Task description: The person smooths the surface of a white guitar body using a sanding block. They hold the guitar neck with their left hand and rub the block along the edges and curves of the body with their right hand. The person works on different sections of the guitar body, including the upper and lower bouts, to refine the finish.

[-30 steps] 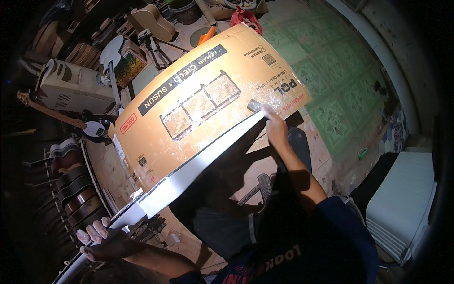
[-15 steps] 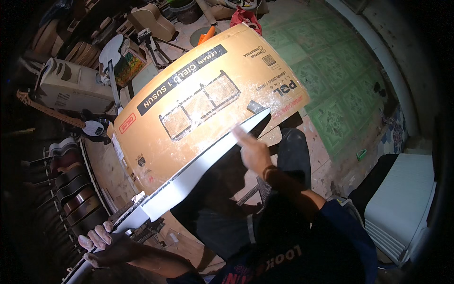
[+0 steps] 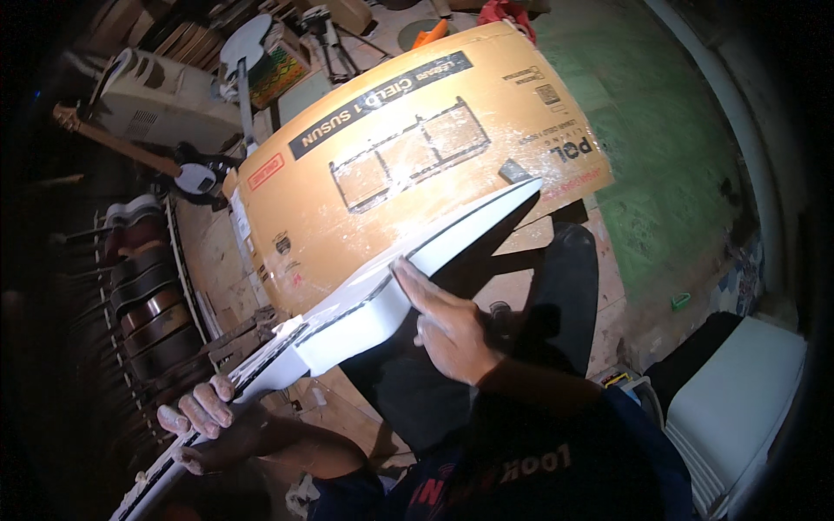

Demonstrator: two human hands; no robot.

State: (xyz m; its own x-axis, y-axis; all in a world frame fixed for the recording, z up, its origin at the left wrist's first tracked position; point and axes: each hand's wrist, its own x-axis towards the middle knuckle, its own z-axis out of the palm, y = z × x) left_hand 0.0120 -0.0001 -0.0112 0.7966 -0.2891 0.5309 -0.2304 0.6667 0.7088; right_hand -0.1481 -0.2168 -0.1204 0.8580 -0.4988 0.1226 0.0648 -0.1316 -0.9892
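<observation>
A white guitar (image 3: 360, 334) lies tilted on its side across my lap, its neck pointing to the lower left. Dark lines follow the edges of its body. My left hand (image 3: 204, 417), with pale dust on its fingers, is wrapped round the neck. At the waist of the body, my right hand (image 3: 447, 334) rests its outstretched fingers against the side, the fingertips reaching the edge; nothing shows in it. Beyond the guitar a large flat cardboard box (image 3: 347, 252) carries white dust. A small dark grey block (image 3: 514, 171) lies on the box by the guitar's far end.
An electric guitar (image 3: 195, 178) and a row of guitars on a rack (image 3: 143, 286) stand at left. Farther back are another pale guitar (image 3: 246, 43) and a white appliance (image 3: 152, 95). Green patterned flooring (image 3: 656, 200) spreads at right, near a white ribbed case (image 3: 738, 391).
The guitar has rolled so more of its top face shows. My right hand has slid along its side from near the far end toward the waist. My left hand keeps hold of the neck.
</observation>
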